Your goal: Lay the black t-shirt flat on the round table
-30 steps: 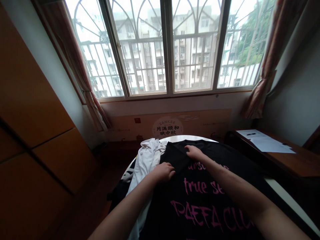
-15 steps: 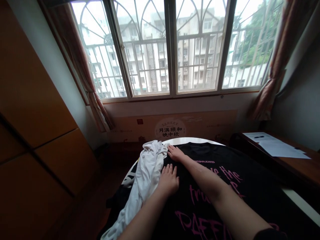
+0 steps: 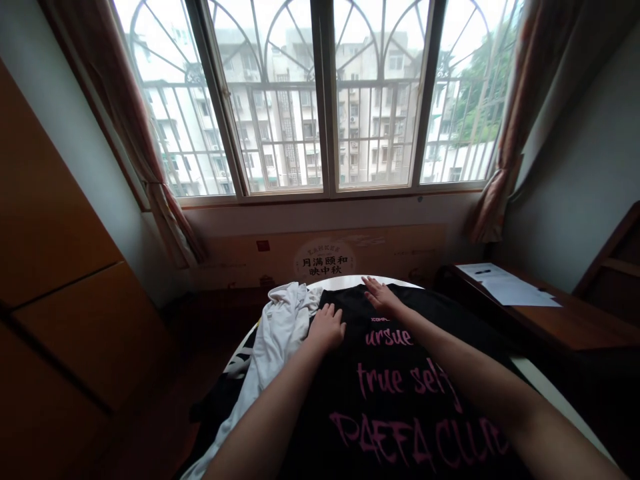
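A black T-shirt (image 3: 400,400) with pink lettering lies spread flat on a round white table (image 3: 345,281). My left hand (image 3: 327,327) rests palm down on the shirt's left part, fingers stretched out, right beside a crumpled white garment (image 3: 280,327). My right hand (image 3: 380,297) lies flat near the shirt's far edge, fingers spread, holding nothing.
A wooden wardrobe (image 3: 55,280) fills the left side. A dark wooden desk (image 3: 550,320) with white papers (image 3: 505,287) and a pen stands at the right. A printed cardboard panel (image 3: 323,257) leans under the barred window (image 3: 320,100). Curtains hang at both sides.
My right hand has slid from the shirt's far left corner toward the middle of its far edge. My left hand has stayed flat near the white garment. The view has shifted a little.
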{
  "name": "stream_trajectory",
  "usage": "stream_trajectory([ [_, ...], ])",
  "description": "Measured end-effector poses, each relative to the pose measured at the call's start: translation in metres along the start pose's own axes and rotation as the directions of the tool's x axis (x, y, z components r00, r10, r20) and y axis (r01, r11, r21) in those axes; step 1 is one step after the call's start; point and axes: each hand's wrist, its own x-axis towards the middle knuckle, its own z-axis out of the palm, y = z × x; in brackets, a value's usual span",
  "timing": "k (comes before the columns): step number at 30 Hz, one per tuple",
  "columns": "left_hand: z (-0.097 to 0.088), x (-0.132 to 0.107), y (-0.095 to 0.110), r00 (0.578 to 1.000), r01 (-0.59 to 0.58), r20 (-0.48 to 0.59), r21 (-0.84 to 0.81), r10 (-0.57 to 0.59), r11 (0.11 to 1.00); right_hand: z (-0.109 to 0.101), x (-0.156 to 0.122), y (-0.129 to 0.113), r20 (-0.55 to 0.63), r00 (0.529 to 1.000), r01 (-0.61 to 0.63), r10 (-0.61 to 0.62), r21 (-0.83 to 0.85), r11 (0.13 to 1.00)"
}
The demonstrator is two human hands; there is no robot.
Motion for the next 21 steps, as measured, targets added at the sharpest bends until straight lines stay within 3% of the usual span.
stream_trajectory([
  [5, 0.014, 0.035, 0.008, 0.999, 0.05, 0.0, -0.046, -0.05, 0.998, -0.029, -0.099, 0.058, 0.005, 0.994, -0.107, 0.107, -0.074, 0.992],
  [8, 0.031, 0.039, 0.007, 0.994, 0.108, 0.035, -0.066, -0.106, 0.992, -0.031, -0.158, 0.084, 0.087, 0.986, -0.125, 0.143, -0.185, 0.975],
  [11, 0.041, 0.039, 0.003, 0.993, 0.118, 0.034, -0.076, -0.116, 0.99, -0.032, -0.202, 0.099, 0.085, 0.973, -0.19, 0.217, -0.248, 0.95],
  [16, 0.037, 0.041, 0.004, 0.997, 0.079, 0.029, -0.076, -0.077, 0.994, -0.039, -0.227, 0.097, 0.1, 0.958, -0.236, 0.268, -0.25, 0.939],
  [21, 0.033, 0.039, 0.022, 0.99, -0.121, 0.063, -0.098, 0.127, 0.988, -0.044, -0.222, 0.086, 0.15, 0.944, -0.25, 0.293, -0.253, 0.935],
])
